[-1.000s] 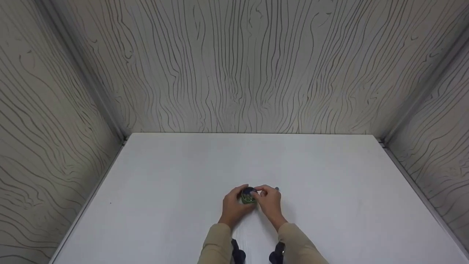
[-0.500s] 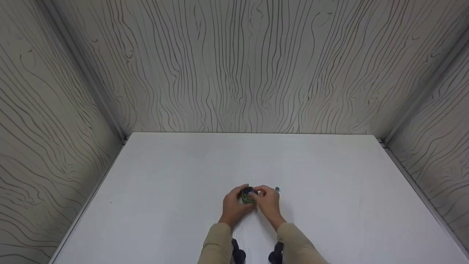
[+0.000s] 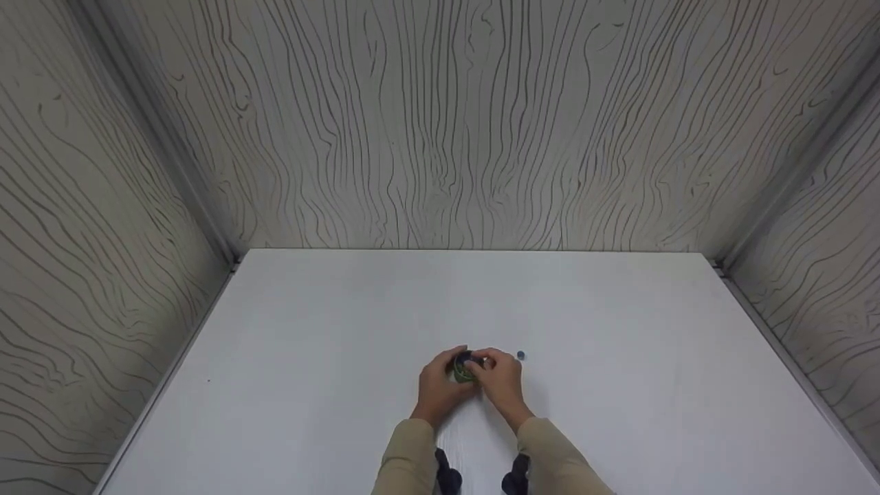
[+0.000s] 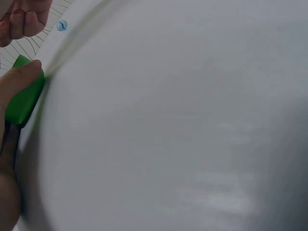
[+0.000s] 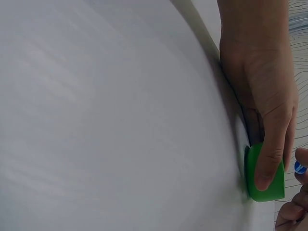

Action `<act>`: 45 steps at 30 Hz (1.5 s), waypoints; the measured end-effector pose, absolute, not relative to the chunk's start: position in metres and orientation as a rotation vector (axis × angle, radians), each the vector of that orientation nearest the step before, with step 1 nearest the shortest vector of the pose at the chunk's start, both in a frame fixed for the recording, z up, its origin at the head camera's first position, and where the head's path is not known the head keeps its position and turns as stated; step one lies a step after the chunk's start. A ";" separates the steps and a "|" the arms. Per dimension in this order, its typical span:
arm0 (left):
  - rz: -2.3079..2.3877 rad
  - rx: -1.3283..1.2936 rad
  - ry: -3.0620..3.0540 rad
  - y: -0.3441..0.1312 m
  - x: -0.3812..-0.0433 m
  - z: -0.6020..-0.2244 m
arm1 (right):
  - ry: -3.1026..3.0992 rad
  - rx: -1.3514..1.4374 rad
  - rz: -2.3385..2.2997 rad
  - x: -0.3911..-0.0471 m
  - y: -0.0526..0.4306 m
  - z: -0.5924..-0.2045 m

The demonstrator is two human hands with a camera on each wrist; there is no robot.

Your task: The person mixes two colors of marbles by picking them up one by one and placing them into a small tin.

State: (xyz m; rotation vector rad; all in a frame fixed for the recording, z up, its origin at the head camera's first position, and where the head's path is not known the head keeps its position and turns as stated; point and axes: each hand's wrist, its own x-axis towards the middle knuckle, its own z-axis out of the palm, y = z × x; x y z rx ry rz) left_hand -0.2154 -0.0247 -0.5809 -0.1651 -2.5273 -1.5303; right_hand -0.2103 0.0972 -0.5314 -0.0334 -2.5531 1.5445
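In the head view my left hand (image 3: 438, 390) is curled round a small green cup (image 3: 465, 376) on the white table. Its thumb (image 4: 26, 76) lies along the wall of the green cup (image 4: 25, 103) in the left wrist view. My right hand (image 3: 503, 385) is at the cup's right rim, fingertips over its mouth. The right wrist view shows a shiny blue marble (image 5: 300, 167) pinched between right fingertips. Another blue-and-white marble (image 4: 62, 25) lies on the table just right of the right hand. Blue shows inside the cup, but the fingers hide most of its contents.
The white tabletop (image 3: 330, 323) spreads around both hands. Wood-grain panels (image 3: 440, 124) stand behind it and on both sides. Dark wrist-camera mounts (image 3: 448, 476) sit at the inner side of each sleeve.
My right hand has shifted slightly left, and the marble on the table beside it now shows fully. The left hand and the cup stay in place.
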 end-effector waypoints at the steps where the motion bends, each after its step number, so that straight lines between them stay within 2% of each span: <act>1: -1.535 -0.168 -2.521 -0.025 -0.215 -0.581 | -2.550 -0.025 1.542 -0.210 0.097 -0.532; 8: -1.496 -0.261 -2.498 -0.026 -0.215 -0.583 | -2.538 -0.009 1.545 -0.210 0.100 -0.533; 23: -1.497 -0.259 -2.482 -0.027 -0.216 -0.582 | -2.555 -0.060 1.558 -0.207 0.103 -0.531; 45: -1.547 -0.198 -2.499 -0.025 -0.214 -0.581 | -2.475 0.025 1.461 -0.208 0.114 -0.534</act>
